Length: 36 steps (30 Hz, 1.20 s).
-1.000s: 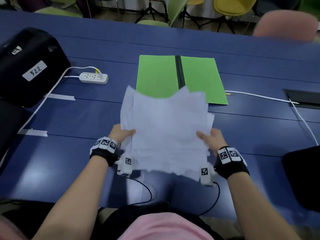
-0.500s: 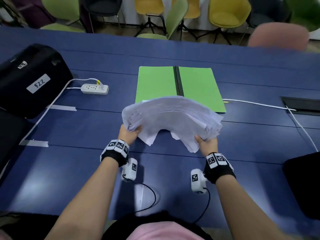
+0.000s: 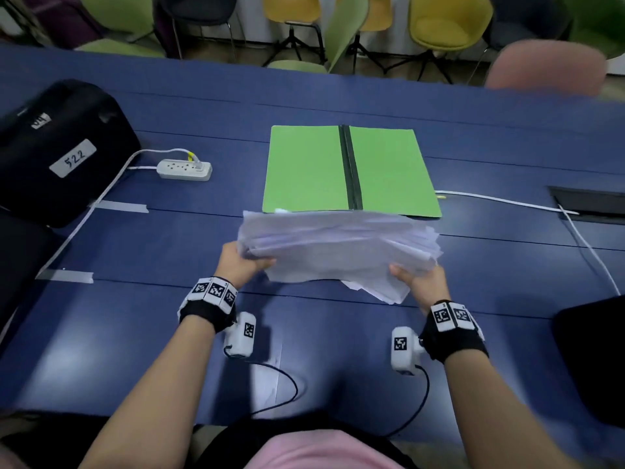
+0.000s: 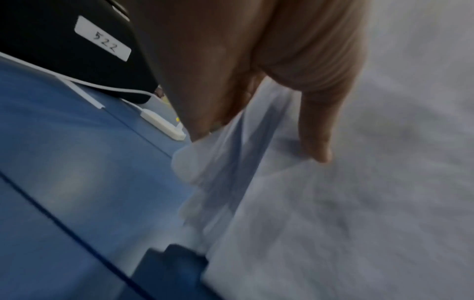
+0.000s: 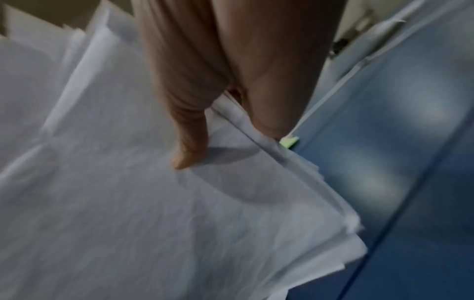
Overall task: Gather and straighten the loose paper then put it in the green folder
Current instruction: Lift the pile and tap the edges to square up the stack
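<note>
Both hands [image 3: 338,275] still gripping paper stack [image 3: 338,248], now lower, nearer green folder [image 3: 304,167].

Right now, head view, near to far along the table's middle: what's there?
Wrist cameras → hands gripping paper stack → open green folder → chairs beyond the table.

Uneven white paper stack [image 3: 338,252] held just before the open green folder [image 3: 304,167].

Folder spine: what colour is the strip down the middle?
Black, running between the two green halves of the open folder. The head view shows the spine strip best.
</note>
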Tool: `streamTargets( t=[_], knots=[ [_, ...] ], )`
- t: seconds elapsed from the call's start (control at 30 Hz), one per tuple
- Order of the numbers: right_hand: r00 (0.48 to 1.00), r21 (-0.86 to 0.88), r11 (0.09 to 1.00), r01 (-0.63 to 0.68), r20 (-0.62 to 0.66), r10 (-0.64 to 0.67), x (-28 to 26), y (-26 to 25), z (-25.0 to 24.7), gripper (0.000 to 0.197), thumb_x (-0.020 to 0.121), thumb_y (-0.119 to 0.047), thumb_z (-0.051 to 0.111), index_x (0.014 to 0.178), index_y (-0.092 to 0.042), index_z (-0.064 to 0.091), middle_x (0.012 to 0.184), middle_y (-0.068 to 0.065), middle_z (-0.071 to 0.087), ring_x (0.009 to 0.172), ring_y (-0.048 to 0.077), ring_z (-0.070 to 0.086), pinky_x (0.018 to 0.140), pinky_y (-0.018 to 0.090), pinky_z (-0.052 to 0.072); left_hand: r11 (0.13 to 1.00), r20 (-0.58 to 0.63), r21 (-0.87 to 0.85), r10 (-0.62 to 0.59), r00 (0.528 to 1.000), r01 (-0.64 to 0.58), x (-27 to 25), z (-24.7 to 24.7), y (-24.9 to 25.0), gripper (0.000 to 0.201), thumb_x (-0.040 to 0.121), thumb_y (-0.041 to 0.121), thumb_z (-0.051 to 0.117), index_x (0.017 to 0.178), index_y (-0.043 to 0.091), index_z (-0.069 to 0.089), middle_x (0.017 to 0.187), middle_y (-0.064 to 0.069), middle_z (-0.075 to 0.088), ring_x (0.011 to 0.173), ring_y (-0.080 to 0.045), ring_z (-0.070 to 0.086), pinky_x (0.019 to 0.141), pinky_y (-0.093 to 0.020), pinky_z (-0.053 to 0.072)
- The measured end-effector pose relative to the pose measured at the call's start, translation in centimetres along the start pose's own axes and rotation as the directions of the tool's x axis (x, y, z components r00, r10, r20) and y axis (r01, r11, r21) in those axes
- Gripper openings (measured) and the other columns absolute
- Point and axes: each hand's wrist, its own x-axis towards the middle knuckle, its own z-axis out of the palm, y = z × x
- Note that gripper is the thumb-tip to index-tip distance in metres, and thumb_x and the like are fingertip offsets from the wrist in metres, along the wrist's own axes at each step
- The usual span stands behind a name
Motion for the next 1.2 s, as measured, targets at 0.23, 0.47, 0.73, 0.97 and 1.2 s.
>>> streamTargets(
  t=[0.23,0.47,0.73,0.97,1.2],
  knots=[
    [0.995,-0.019,0.997,-0.077,-0.063,0.076,0.4,0.4,0.4,0.031,0.073,0.007,0.073,0.102,0.0,0.065,0.09,0.008,0.074,0.077,0.012,0.066,0.08,0.032,0.052,0.988,0.005,0.148,0.036,0.999,-0.036,2.0,1.1,-0.4,0.037,0.069,0.007,0.08,0.103,0.001,0.066,0.095,-0.01,0.066,0.087,-0.017,0.061,0.074,-0.02,0.051],
    [0.975,0.18,0.962,0.203,-0.123,-0.183,-0.5,-6.8,4.3,0.019,0.077,0.001,0.071,0.075,-0.018,0.067,0.064,-0.015,0.07,0.062,-0.001,0.061,0.07,0.027,0.053,0.976,-0.146,-0.159,0.128,0.981,-0.151,0.2,3.2,4.8,0.018,0.087,0.007,0.063,0.105,0.01,0.065,0.087,0.001,0.067,0.077,-0.008,0.063,0.073,-0.023,0.052],
    [0.998,0.154,0.988,-0.015,-0.065,0.025,-2.8,-0.1,4.9,0.048,0.072,-0.002,0.078,0.116,-0.005,0.06,0.099,0.006,0.071,0.082,0.018,0.068,0.054,0.018,0.056,0.995,-0.009,-0.094,0.032,0.999,-0.033,-3.2,4.0,0.5,0.023,0.08,0.007,0.071,0.099,0.015,0.062,0.093,-0.002,0.067,0.077,0.002,0.064,0.078,-0.025,0.051],
    [0.994,0.255,0.966,0.035,-0.113,-0.006,-1.5,-1.6,2.5,0.028,0.077,-0.009,0.075,0.1,-0.021,0.067,0.097,-0.003,0.072,0.082,0.007,0.07,0.077,0.026,0.056,0.929,-0.193,-0.369,-0.052,0.98,-0.023,-1.5,3.2,3.3,0.021,0.071,0.023,0.08,0.085,0.024,0.066,0.086,0.008,0.069,0.074,-0.002,0.066,0.083,-0.029,0.05],
    [0.998,0.3,0.954,0.014,-0.059,0.004,-1.4,-1.7,2.0,0.06,0.051,-0.036,0.084,0.105,-0.019,0.066,0.086,-0.01,0.075,0.078,0.002,0.071,0.066,0.018,0.055,0.884,-0.314,-0.455,-0.052,0.948,-0.103,-1.5,3.4,4.8,0.057,0.065,0.07,0.065,0.073,0.015,0.057,0.081,-0.002,0.053,0.077,-0.016,0.049,0.074,-0.036,0.043]
  ],
)
